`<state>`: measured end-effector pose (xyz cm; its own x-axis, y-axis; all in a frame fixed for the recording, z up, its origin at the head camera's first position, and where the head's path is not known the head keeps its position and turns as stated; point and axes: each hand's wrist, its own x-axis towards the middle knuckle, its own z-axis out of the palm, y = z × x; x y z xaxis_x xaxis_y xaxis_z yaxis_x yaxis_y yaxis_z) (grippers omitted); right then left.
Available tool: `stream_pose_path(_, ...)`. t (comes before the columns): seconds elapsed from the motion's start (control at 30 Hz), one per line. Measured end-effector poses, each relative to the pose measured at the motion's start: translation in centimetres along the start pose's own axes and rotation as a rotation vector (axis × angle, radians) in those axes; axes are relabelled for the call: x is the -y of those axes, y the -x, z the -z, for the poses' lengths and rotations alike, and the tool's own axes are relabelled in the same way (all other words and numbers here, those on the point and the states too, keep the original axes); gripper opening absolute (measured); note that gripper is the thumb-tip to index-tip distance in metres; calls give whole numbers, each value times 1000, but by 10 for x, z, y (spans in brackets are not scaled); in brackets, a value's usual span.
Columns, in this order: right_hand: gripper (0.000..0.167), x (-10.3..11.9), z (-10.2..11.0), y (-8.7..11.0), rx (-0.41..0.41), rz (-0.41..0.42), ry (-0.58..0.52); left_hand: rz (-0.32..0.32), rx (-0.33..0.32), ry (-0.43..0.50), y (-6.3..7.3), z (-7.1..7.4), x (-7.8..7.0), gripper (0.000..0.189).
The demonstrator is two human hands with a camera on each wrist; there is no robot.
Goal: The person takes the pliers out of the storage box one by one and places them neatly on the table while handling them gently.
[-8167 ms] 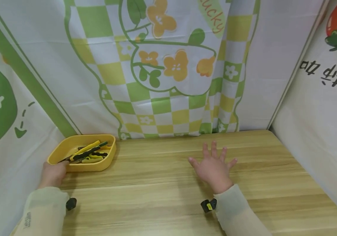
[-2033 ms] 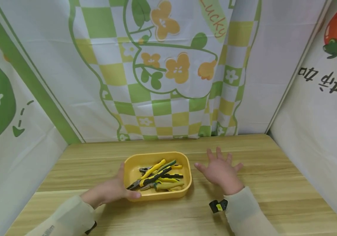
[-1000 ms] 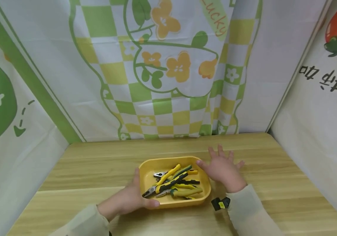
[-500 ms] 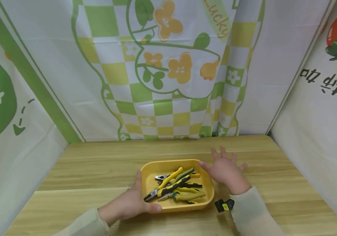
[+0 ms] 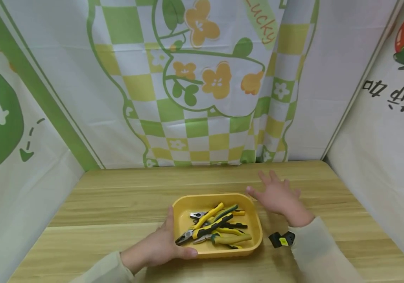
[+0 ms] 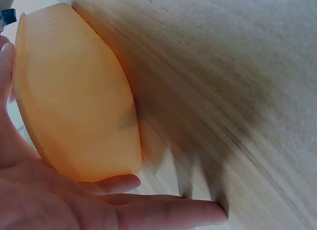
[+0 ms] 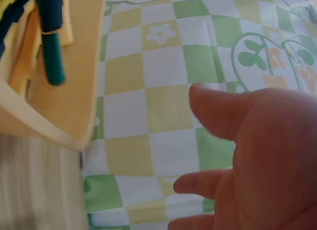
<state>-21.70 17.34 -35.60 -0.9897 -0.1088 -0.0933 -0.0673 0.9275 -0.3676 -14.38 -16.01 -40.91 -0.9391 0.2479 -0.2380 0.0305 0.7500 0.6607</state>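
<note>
Wood-grain tabletop [image 5: 109, 200] — lower centre, left hand [image 5: 159, 245] grips oblong yellow, seemingly plastic tray [image 5: 226, 254] of yellow-handled pliers [image 5: 211, 227]; right hand [image 5: 279, 198] spread.

Pale streaky wood-grain tabletop [image 5: 117, 204]; yellow round-cornered tray [image 5: 231, 254] resting directly on it

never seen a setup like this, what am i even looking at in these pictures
There's no robot here, just a person's two bare hands. The big view comes from a camera on the head, looking forward and down; the two smaller ones come from a camera on each wrist. The black device at the right sleeve is probably one. On the wood-look table sits a yellow tray with several pliers piled inside. The left hand rests against the tray's left end. The right hand is spread near its far right corner, not touching. Neither holds a tool.
</note>
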Motion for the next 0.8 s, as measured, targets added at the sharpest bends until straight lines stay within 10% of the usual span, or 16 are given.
stream_pose_path(0.37,90,-15,43,-8,0,290,-167,-33,89,53,0,13,10,145)
stream_pose_path(0.8,80,-2,56,-10,316,217,-372,-27,93,-17,-1,17,15,145)
